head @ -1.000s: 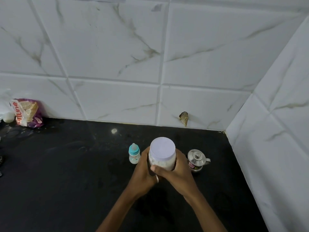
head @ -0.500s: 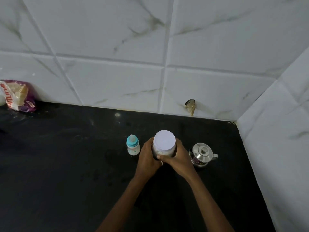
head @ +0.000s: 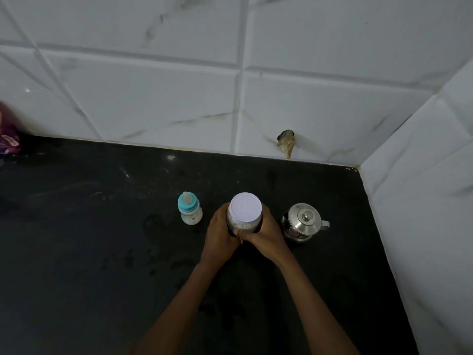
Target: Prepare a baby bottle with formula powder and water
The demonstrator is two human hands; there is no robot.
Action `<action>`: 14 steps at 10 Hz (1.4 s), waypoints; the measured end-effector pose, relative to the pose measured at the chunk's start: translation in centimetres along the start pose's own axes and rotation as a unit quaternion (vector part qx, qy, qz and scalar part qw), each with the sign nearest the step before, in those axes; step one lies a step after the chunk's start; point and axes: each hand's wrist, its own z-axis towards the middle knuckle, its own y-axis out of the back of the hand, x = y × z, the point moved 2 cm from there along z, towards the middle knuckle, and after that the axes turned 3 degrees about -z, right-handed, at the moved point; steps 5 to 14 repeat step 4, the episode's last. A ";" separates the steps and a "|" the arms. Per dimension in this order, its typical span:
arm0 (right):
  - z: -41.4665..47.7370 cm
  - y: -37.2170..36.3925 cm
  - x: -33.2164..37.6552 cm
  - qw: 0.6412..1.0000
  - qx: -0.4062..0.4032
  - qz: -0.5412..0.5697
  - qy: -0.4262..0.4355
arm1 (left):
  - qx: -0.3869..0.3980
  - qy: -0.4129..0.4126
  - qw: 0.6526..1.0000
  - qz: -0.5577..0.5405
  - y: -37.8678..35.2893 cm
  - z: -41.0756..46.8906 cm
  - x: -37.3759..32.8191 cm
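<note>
Hands (head: pixel 245 234) clasp round clear powder jar (head: pixel 244 217), flat white lid (head: pixel 246 206).

Teal-capped bottle (head: pixel 190 210), white-lidded jar (head: pixel 245 211), black counter (head: pixel 76 239), grey-veined white tiles (head: pixel 153 98).

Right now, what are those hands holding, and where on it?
Both hands, left hand and right hand, clasp the white-lidded powder jar around its body, below the lid, which is on.

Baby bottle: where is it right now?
In the head view, the baby bottle stands upright on the black counter, just left of the lidded jar held by both hands.
</note>
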 end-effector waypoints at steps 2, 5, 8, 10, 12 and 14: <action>-0.2 0.0 0.2 1.000 -0.004 0.002 0.006 | -0.002 0.006 1.000 -0.003 -0.2 -0.1 0.0; -0.5 0.3 0.8 0.999 0.000 -0.002 0.033 | 0.038 -0.006 0.998 0.044 -0.3 0.4 0.8; -0.5 0.3 0.8 0.999 0.000 -0.002 0.033 | 0.038 -0.006 0.998 0.044 -0.3 0.4 0.8; -0.5 0.3 0.8 0.999 0.000 -0.002 0.033 | 0.038 -0.006 0.998 0.044 -0.3 0.4 0.8; -0.5 0.3 0.8 0.999 0.000 -0.002 0.033 | 0.038 -0.006 0.998 0.044 -0.3 0.4 0.8; -0.5 0.3 0.8 0.999 0.000 -0.002 0.033 | 0.038 -0.006 0.998 0.044 -0.3 0.4 0.8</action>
